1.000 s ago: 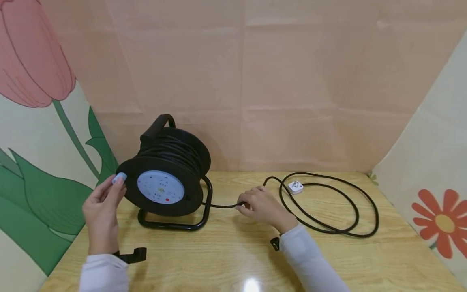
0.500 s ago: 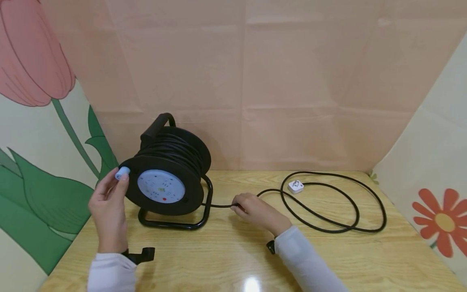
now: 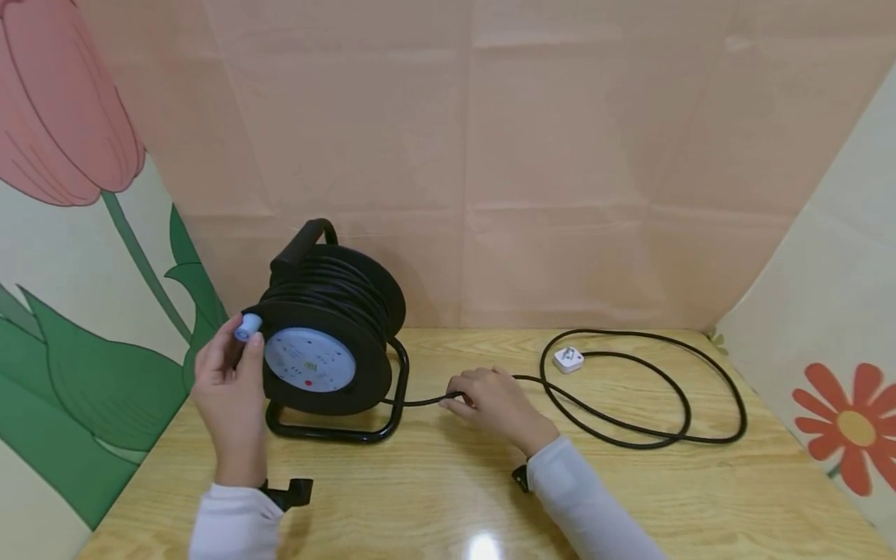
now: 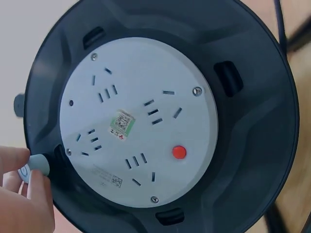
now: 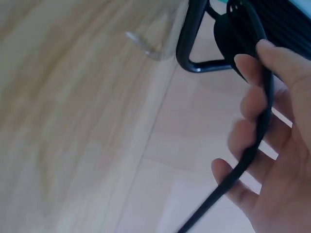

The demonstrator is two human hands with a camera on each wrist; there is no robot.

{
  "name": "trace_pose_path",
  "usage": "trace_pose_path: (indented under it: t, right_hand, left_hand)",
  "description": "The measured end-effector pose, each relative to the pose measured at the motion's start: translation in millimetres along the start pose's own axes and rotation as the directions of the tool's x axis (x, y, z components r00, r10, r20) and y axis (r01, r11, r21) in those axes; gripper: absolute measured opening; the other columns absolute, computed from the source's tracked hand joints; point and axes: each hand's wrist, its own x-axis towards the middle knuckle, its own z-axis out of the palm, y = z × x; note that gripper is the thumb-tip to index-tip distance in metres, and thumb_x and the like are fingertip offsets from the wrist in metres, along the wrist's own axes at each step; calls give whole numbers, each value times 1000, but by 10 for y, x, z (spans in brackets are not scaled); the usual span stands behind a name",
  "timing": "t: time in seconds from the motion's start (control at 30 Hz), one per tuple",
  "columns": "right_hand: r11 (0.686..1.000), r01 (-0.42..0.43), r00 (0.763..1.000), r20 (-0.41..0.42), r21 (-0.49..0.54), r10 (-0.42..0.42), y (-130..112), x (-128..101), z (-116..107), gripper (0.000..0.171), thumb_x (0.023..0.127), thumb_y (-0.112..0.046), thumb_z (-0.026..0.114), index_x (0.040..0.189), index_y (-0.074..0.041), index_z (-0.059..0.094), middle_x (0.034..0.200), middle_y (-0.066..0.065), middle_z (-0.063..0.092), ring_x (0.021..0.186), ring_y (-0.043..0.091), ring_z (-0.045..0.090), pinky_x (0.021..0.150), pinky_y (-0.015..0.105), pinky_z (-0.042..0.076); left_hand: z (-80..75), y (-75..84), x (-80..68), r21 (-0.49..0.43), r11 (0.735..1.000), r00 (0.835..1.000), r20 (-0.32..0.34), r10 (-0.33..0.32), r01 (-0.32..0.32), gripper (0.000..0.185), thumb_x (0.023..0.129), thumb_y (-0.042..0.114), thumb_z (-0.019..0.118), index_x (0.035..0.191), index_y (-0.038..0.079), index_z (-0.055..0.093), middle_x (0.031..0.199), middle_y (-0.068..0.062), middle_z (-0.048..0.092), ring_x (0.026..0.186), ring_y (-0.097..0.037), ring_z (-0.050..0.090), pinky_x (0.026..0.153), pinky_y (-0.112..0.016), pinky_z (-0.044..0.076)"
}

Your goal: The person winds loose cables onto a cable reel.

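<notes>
A black cable reel [image 3: 329,303] stands on its tubular frame at the left of the table, wound with black cable. Its round light-blue socket panel [image 4: 138,121] has several slots and a red button [image 4: 179,152]. My left hand [image 3: 231,389] pinches the light-blue crank knob [image 3: 248,327] at the reel's left rim between thumb and fingers. To the right of the reel, my right hand [image 3: 500,408] holds the loose cable [image 5: 257,136], which runs across its curled fingers, thumb on top. From the hand the cable stretches left to the reel and right into loops.
Loose cable loops [image 3: 744,420] lie on the right of the wooden table [image 3: 392,498], with a white plug [image 3: 568,358] at their end. A pinkish backdrop [image 3: 560,155] rises behind the table, with flower-printed sheets on both sides.
My left hand has carried the knob right and slightly up along an arc, and the socket panel has turned with it. My right hand has shifted slightly left; the loose cable has moved.
</notes>
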Motion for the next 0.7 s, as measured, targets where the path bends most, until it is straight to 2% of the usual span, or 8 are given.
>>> trace_pose_path:
  t: [0.1,0.17,0.27,0.33,0.47,0.5,0.57,0.7]
  right_hand:
    - [997,-36,999,40,65,33,-1,-3,-32,17,98,-41,65,95,-25,70,85,-15,64,69,0,54,65,28,49]
    - [992,-48,996,84,118,38,-17,5,-60,17,100,-40,63,95,-25,69,88,-16,63,72,0,55,65,26,50]
    - [988,-53,990,137,144,33,-49,30,-100,19,101,-42,59,95,-25,67,87,-17,62,72,0,56,65,27,50]
    - [988,-48,987,157,145,25,-65,44,-132,22,102,-43,57,94,-25,66,84,-18,62,70,0,55,64,27,49]
    - [988,-60,987,159,145,37,-51,23,-224,26,102,-45,55,89,-25,64,75,-17,58,62,1,50,58,26,46]
    - [986,-66,986,163,152,41,-34,5,-243,26,102,-46,55,88,-25,63,73,-17,56,60,1,49,56,26,45]
    - [984,-73,983,177,164,44,8,-45,-273,28,103,-47,54,85,-26,61,68,-16,53,57,1,46,53,25,43]
    - [978,-98,973,226,184,55,107,-183,-315,32,103,-52,49,82,-28,57,64,-16,48,55,0,42,51,23,40]
  left_hand:
    - [30,-15,-29,98,989,993,32,110,-113,32,95,5,68,128,6,69,122,2,51,118,-19,56,99,-22,46]
    - [52,-29,-43,124,975,982,56,179,-185,32,95,3,67,128,4,68,123,2,52,120,-19,57,101,-25,46]
    - [84,-25,-69,149,951,962,75,262,-270,32,95,-2,65,127,1,68,124,-3,54,120,-19,57,101,-26,46]
    - [110,3,-89,208,922,945,86,317,-328,31,95,-5,65,126,-1,68,124,-9,55,118,-19,58,100,-24,46]
    - [161,115,-146,307,845,899,125,420,-437,29,94,-10,63,122,-6,67,123,-21,57,115,-24,60,99,-21,46]
    - [173,134,-158,317,830,888,134,440,-459,29,93,-12,63,122,-7,67,122,-23,57,114,-26,60,99,-20,46]
    - [179,153,-174,317,817,876,149,458,-481,30,93,-13,62,122,-7,66,122,-23,57,114,-28,59,99,-20,46]
    - [146,85,-143,322,809,870,150,470,-492,32,93,-12,62,123,-4,67,123,-21,57,115,-23,59,99,-20,46]
